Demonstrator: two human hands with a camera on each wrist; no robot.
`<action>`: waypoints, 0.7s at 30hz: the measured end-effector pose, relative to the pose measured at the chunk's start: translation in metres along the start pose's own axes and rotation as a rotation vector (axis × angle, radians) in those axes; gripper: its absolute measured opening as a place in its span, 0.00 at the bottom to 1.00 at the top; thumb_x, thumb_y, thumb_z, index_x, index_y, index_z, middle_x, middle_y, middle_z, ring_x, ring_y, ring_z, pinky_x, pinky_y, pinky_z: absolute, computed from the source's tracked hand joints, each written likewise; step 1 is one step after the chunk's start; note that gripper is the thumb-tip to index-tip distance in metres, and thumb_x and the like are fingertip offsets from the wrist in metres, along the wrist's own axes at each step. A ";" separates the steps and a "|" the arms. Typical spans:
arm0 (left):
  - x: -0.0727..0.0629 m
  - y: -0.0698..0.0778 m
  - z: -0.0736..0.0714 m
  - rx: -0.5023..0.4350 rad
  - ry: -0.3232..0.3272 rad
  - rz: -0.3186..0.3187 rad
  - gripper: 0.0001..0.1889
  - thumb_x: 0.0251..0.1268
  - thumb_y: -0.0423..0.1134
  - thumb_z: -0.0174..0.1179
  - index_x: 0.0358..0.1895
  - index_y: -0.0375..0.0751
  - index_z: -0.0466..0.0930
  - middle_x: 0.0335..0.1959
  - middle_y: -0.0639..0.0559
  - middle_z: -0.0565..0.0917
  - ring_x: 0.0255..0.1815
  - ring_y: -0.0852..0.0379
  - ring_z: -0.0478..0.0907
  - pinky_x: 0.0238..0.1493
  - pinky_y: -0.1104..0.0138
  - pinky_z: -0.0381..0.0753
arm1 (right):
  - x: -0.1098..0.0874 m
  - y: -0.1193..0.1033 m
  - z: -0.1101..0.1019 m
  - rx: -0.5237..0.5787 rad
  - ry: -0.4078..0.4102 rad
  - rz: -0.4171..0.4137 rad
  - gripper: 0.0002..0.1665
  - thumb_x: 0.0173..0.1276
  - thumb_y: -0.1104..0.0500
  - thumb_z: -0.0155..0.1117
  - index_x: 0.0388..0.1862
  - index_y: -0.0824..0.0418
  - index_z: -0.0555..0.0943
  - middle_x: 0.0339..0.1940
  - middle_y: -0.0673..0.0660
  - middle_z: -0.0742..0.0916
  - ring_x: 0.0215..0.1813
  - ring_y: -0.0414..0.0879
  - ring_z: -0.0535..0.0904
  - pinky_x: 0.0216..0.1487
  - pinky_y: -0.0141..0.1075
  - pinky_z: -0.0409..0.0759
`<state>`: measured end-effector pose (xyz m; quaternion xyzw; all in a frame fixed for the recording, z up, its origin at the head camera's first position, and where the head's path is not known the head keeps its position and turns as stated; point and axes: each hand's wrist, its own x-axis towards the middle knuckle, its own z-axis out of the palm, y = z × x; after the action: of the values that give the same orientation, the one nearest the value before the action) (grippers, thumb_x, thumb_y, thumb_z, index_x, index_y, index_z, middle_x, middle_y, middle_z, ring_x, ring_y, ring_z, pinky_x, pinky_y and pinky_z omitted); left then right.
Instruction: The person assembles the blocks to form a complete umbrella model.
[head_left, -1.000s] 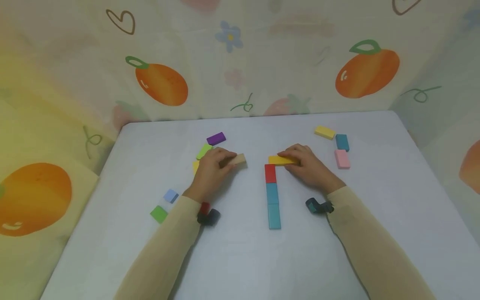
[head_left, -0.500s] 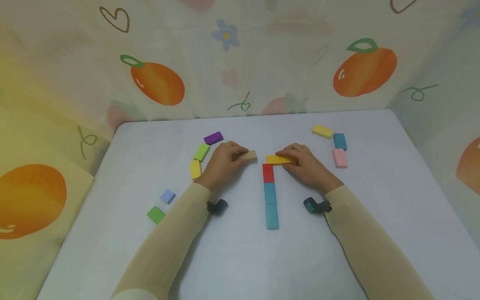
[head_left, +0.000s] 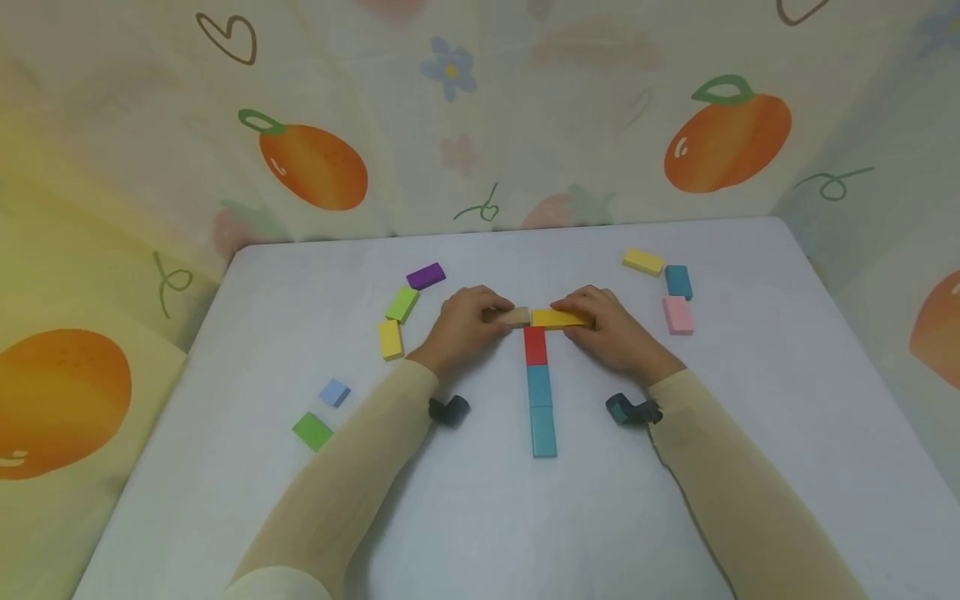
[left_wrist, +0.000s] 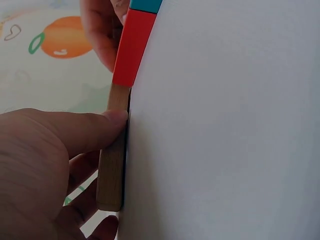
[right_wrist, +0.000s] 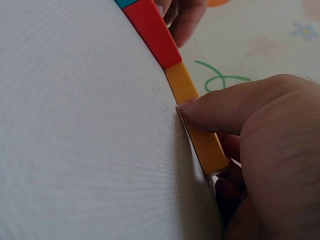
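Note:
Between thumb and fingers my left hand (head_left: 467,329) pinches a natural wood block (left_wrist: 112,170), low over the white table. Its right end meets, or nearly meets, the orange-yellow block (head_left: 551,318) that my right hand (head_left: 615,329) grips by its right part. Below the place where these two come together, a red block (head_left: 536,346) heads a straight column with two teal blocks (head_left: 539,386) under it. In the left wrist view the wood block's end touches the red block's corner; in the right wrist view the orange-yellow block does likewise.
Left of my left hand lie purple (head_left: 426,275), lime (head_left: 402,304) and yellow (head_left: 391,340) blocks. Nearer are a light blue block (head_left: 335,392) and a green one (head_left: 312,431). Pale yellow (head_left: 643,262), teal (head_left: 678,282) and pink (head_left: 678,315) blocks lie far right. A patterned cloth (head_left: 420,150) hangs behind.
My left hand has carried the wood block rightward until its end closes on the orange-yellow block. My right hand has stayed on its block. The view has shifted slightly.

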<state>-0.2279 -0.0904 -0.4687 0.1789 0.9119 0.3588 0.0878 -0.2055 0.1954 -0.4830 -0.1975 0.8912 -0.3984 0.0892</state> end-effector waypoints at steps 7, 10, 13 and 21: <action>0.000 0.004 0.001 0.018 0.003 0.010 0.16 0.74 0.40 0.75 0.61 0.48 0.91 0.53 0.58 0.86 0.57 0.55 0.76 0.64 0.57 0.74 | 0.000 0.001 0.001 -0.020 0.008 -0.004 0.24 0.83 0.60 0.67 0.75 0.53 0.82 0.66 0.50 0.80 0.71 0.52 0.68 0.73 0.54 0.73; 0.000 0.003 0.001 0.025 -0.002 0.018 0.16 0.73 0.40 0.75 0.61 0.48 0.91 0.53 0.58 0.86 0.57 0.54 0.76 0.64 0.55 0.73 | 0.000 0.001 0.001 -0.022 0.009 0.001 0.24 0.83 0.60 0.67 0.75 0.52 0.82 0.66 0.50 0.80 0.71 0.52 0.68 0.73 0.54 0.73; 0.000 0.003 0.001 0.030 -0.008 0.023 0.16 0.73 0.40 0.75 0.62 0.48 0.91 0.53 0.58 0.87 0.58 0.55 0.76 0.64 0.55 0.72 | 0.000 0.000 0.001 -0.020 0.008 0.001 0.24 0.83 0.60 0.67 0.75 0.53 0.82 0.66 0.51 0.80 0.71 0.53 0.68 0.73 0.55 0.73; -0.002 0.005 0.001 0.053 -0.007 0.033 0.17 0.73 0.41 0.76 0.61 0.49 0.91 0.53 0.58 0.87 0.58 0.55 0.76 0.64 0.51 0.69 | 0.000 0.000 0.002 -0.020 0.013 -0.003 0.24 0.83 0.60 0.66 0.74 0.53 0.82 0.66 0.51 0.80 0.71 0.53 0.68 0.72 0.55 0.73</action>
<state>-0.2246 -0.0874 -0.4659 0.1975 0.9176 0.3354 0.0802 -0.2050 0.1941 -0.4844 -0.1970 0.8954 -0.3911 0.0809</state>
